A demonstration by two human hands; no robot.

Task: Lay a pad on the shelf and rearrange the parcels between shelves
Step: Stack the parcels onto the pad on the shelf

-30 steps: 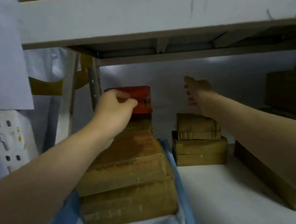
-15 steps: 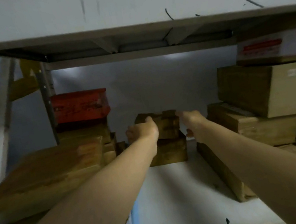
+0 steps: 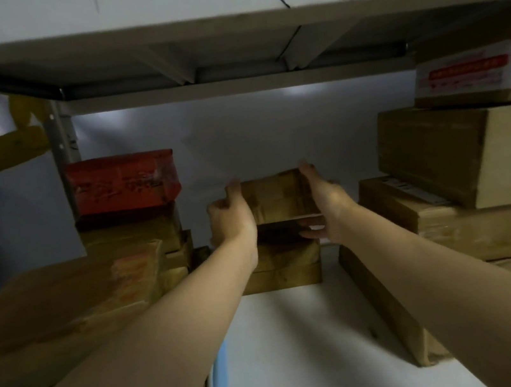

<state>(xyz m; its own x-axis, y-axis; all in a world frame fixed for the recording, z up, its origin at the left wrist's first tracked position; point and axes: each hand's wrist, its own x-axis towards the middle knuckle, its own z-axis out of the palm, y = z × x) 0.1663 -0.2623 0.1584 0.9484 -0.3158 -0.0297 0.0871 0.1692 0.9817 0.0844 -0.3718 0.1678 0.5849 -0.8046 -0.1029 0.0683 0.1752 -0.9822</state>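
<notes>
Both hands grip a small brown parcel at the back of the white shelf: the left hand curls against its left side, and the right hand clasps its right side with the thumb underneath. The parcel sits just over a lower brown parcel, with a dark gap between them. A red parcel tops the stack to the left, and a blue pad edges the shelf's near left.
</notes>
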